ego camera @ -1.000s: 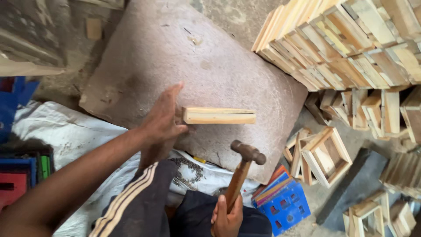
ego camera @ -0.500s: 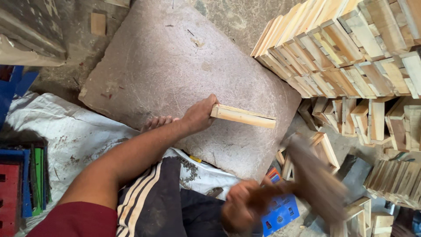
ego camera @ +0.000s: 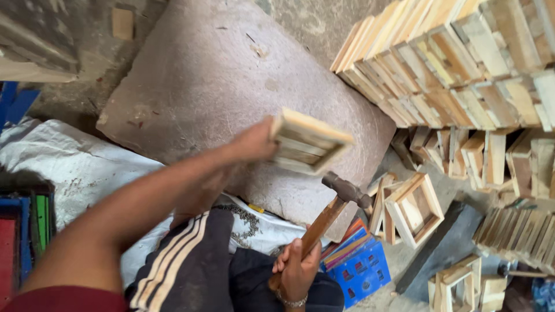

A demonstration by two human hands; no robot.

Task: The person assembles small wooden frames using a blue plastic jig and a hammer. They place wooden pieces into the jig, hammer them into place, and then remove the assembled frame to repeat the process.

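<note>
My left hand [ego camera: 253,140] holds a small pale wooden frame [ego camera: 309,142] lifted above the flat stone slab [ego camera: 219,81], the frame blurred by motion. My right hand [ego camera: 296,270] grips the wooden handle of a hammer [ego camera: 332,205] low in the view. The hammer's dark metal head points up, just below the frame and beside the slab's right edge. My striped dark trouser leg lies under the left arm.
A tall stack of finished wooden frames [ego camera: 462,63] fills the upper right. Loose frames [ego camera: 413,208] lie on the ground to the right. A blue box [ego camera: 361,268] sits beside my right hand. White sacking [ego camera: 75,167] covers the left ground.
My left hand has lifted the frame off the slab and swung it toward the right. The hammer has come back upright from its blurred swing on the right.
</note>
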